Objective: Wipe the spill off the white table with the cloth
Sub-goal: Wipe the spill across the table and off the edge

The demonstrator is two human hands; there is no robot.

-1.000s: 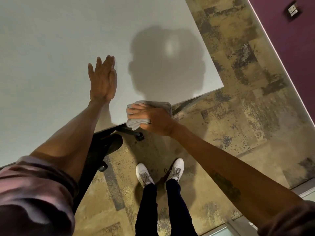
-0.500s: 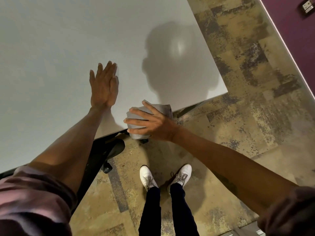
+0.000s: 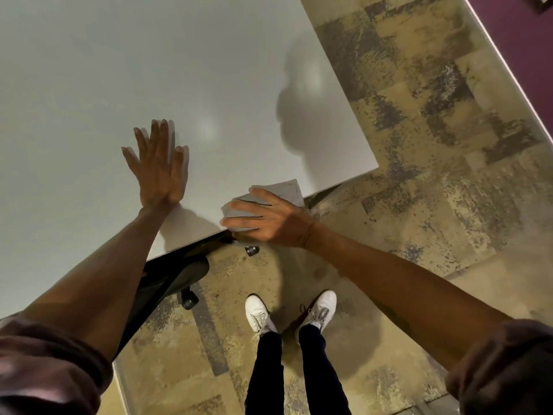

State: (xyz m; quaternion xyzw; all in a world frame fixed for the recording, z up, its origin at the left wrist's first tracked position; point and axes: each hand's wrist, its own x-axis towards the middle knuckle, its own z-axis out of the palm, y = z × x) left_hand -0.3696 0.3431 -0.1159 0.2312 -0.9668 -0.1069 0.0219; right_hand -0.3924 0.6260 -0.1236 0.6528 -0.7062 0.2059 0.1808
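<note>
Mottled tan and grey carpet tiles [image 3: 419,121] underfoot. Purple wall [image 3: 520,49] along the carpet's far right edge, with a pale strip [image 3: 505,67] at its foot. Black office chair [image 3: 170,274] near the middle of the carpet, two castors [image 3: 189,298] showing; upper part hidden. White sneakers [image 3: 259,317] planted on the carpet just right of the chair, toes apart, dark trousers [image 3: 263,372] above them. Small dark fitting at the wall's top corner, possibly a socket, cut off by the frame.

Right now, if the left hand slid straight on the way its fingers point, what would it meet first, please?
Nothing that shows: ahead of the left hand lies only bare table up to the frame's edge.
</note>
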